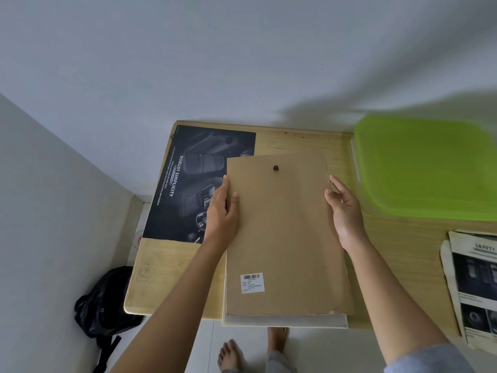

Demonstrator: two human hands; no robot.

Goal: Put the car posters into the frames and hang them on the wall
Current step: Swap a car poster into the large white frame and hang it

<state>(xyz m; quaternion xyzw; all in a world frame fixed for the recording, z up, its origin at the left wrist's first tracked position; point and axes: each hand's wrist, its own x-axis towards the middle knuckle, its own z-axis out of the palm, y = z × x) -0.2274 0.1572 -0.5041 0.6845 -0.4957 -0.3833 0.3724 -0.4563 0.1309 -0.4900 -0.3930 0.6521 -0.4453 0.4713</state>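
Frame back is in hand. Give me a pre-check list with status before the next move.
1. Grip: left hand pinches the backing board at its left edge and right hand holds its right edge: ok.
2. Board seated in the frame: the frame's near rail shows past the board, which sits skewed: not ok.
3. Poster already under the board: hidden, cannot tell.
4. Hanger hook faces up at the far end: ok.
5. Dark poster clear of the board: the board covers its right side: not ok.
6. Green lid apart from the board: ok.
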